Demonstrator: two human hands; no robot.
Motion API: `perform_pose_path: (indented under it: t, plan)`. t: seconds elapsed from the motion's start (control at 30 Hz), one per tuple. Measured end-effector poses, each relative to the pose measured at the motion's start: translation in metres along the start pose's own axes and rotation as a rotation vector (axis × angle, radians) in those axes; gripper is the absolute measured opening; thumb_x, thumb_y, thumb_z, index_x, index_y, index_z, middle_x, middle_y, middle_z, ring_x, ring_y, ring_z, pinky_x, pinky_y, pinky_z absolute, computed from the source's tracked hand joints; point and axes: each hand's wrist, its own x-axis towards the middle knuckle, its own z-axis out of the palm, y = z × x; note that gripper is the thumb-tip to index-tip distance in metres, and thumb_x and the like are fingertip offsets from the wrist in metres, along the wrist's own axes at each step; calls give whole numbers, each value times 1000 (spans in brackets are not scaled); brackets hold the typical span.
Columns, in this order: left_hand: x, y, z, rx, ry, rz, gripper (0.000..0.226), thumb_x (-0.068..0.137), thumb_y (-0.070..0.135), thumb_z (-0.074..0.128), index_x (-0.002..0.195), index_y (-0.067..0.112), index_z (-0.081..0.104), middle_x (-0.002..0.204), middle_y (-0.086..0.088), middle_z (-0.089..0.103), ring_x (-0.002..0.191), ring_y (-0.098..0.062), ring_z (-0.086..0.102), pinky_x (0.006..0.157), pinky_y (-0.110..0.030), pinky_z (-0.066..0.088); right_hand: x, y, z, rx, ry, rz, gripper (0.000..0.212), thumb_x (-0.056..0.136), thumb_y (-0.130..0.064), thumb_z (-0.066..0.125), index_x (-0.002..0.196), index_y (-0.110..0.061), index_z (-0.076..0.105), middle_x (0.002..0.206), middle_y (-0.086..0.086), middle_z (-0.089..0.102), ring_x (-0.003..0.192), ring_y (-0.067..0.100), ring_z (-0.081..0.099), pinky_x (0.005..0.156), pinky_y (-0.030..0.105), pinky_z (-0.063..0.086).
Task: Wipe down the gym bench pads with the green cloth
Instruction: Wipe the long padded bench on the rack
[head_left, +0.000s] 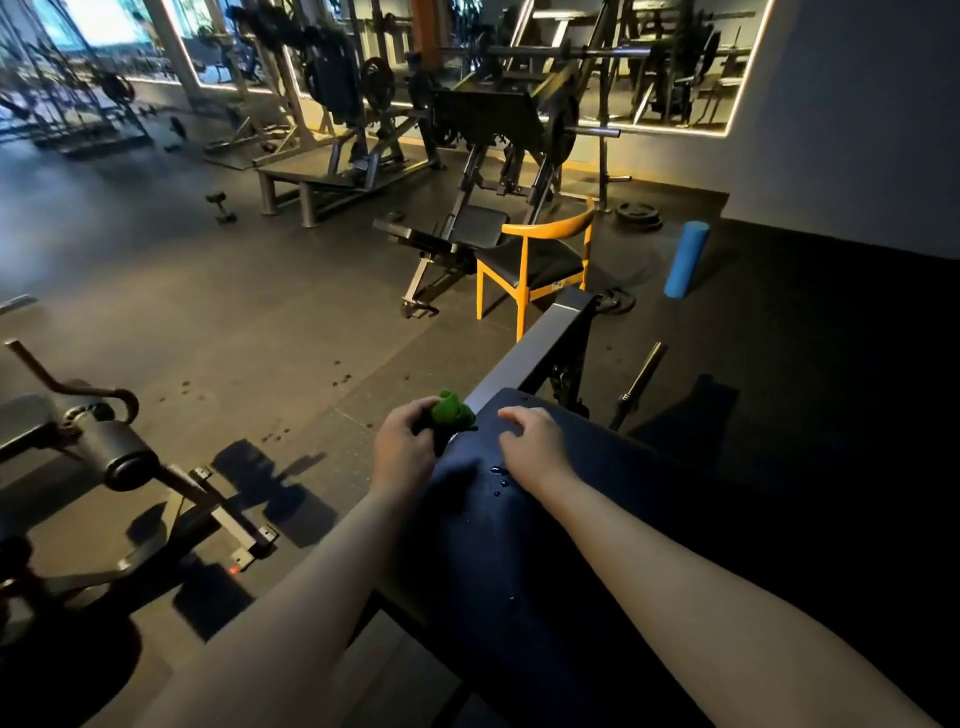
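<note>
Left hand (402, 447): fingers curled round the green cloth (451, 410), gripping it as a bunched wad; the cloth sits at the far left corner of the bench pad (519, 545), touching the pad edge, just beside the grey metal frame beam (530, 348) that rises from that end.

Right hand (535, 441): palm down on the pad surface, fingers loosely bent and slightly spread, fingertips touching the pad; it holds nothing; it lies just beside the cloth, apart from the left hand.

Bench pad: dark upholstery, running from the lower frame edge up to the beam; a small cluster of water droplets (501, 475) lies on it near the right wrist; a few more droplets show further down the pad.

Surroundings: dark rubber floor (234, 312); a yellow chair (535, 260) with a black seat beyond the beam; a blue foam roller (687, 260) upright to its right; a barbell (639, 382) on the floor between roller and pad; weight plates (639, 214) near the wall; a dumbbell (221, 207) further left; another machine (104, 447) at the left edge.
</note>
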Motion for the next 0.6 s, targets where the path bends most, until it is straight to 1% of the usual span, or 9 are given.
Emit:
perform_pose_path:
  t: [0.03, 0.07, 0.13, 0.17, 0.23, 0.33, 0.43, 0.53, 0.6]
  plan:
    - [11, -7, 2, 59, -14, 1, 44, 75, 7, 54, 106, 30, 75, 111, 3, 73, 103, -22, 68, 95, -47, 54, 6, 0, 3, -38, -24, 1, 43, 93, -11, 49, 134, -18, 59, 136, 2, 51, 123, 22, 51, 95, 28, 43]
    - [24, -14, 4, 123, -40, 18, 44, 77, 7, 57, 109, 33, 76, 118, 4, 71, 109, -22, 66, 99, -46, 52, 15, -1, 8, -68, -29, 9, 45, 93, -13, 48, 137, -19, 57, 142, 2, 49, 127, 22, 48, 100, 31, 42]
    - [46, -16, 10, 255, -83, 54, 45, 85, 2, 61, 118, 30, 74, 140, 4, 59, 126, -20, 55, 108, -37, 43, 33, -2, 16, -119, -6, 43, 48, 92, -13, 47, 139, -18, 54, 147, 3, 47, 133, 23, 44, 108, 37, 40]
    - [52, -14, 12, 295, -91, 69, 46, 88, 1, 61, 122, 30, 72, 149, 4, 50, 133, -19, 49, 109, -32, 39, 38, -1, 17, -153, 5, 52, 49, 91, -12, 47, 139, -17, 53, 147, 3, 47, 134, 24, 43, 110, 37, 38]
    - [81, -27, 21, 319, -171, 111, 50, 91, -1, 57, 128, 31, 68, 159, 5, 37, 139, -18, 42, 106, -30, 37, 55, -2, 27, -229, 40, 82, 48, 90, -11, 46, 137, -14, 54, 146, 5, 48, 135, 24, 42, 112, 35, 34]
    - [114, -46, 35, 324, -357, 159, 57, 91, -5, 47, 138, 24, 61, 163, -3, 27, 146, -22, 33, 108, -24, 31, 71, -3, 41, -395, 58, 106, 46, 96, -11, 42, 142, -15, 48, 152, 1, 42, 143, 19, 31, 116, 37, 21]
    - [132, -58, 53, 217, -552, 153, 52, 97, -2, 45, 145, 16, 52, 164, -8, 23, 152, -21, 21, 109, -13, 14, 85, -1, 55, -553, 75, 144, 48, 101, -19, 40, 149, -20, 38, 159, -3, 31, 149, 16, 18, 120, 43, 11]
    - [140, -70, 75, 60, -694, 61, 44, 106, 16, 45, 150, 16, 46, 164, -2, 21, 152, -11, 14, 113, -15, 9, 92, 0, 67, -638, 106, 201, 50, 103, -24, 37, 152, -21, 33, 162, -4, 24, 151, 14, 13, 121, 44, 9]
    - [142, -75, 85, -37, -719, 57, 41, 106, 17, 45, 147, 18, 50, 160, 4, 32, 150, -7, 20, 115, -14, 11, 94, 1, 74, -710, 124, 226, 51, 104, -26, 33, 155, -21, 27, 164, -5, 20, 151, 13, 10, 122, 43, 8]
